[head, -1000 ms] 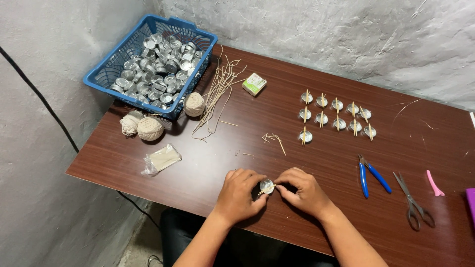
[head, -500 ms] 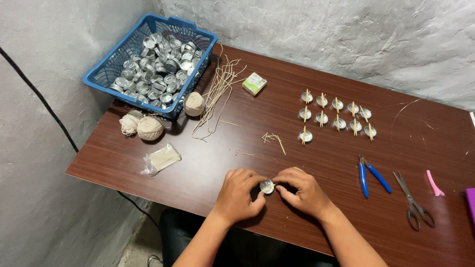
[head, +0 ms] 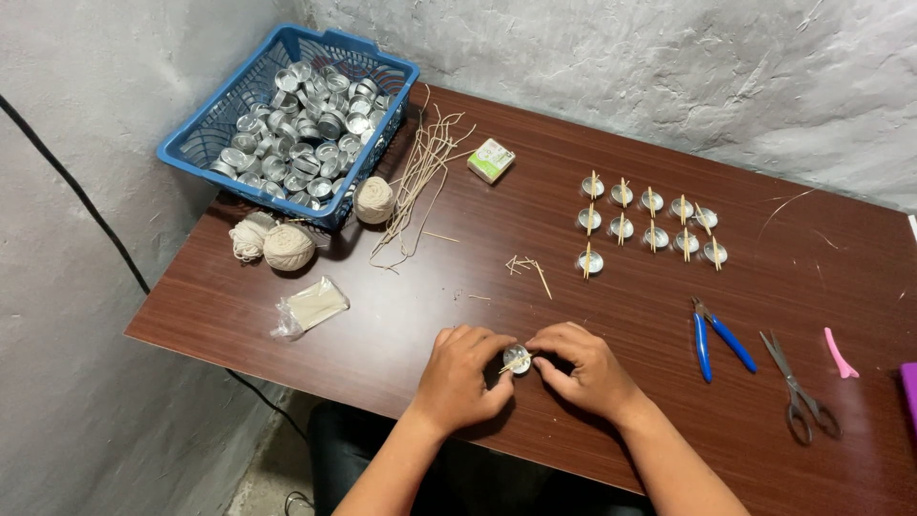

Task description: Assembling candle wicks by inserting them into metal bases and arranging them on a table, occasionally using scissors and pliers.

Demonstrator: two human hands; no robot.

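Left hand (head: 465, 376) and right hand (head: 585, 369) both pinched shut on one small metal cup (head: 517, 359) with a thin stick across it, near the tabletop (head: 401, 315) front edge. Blue pliers (head: 718, 336) sit well right.

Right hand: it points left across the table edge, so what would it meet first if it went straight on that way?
The right hand already has its fingertips on the small metal cup; just beyond it is the left hand. Depth looks level, so little doubt.
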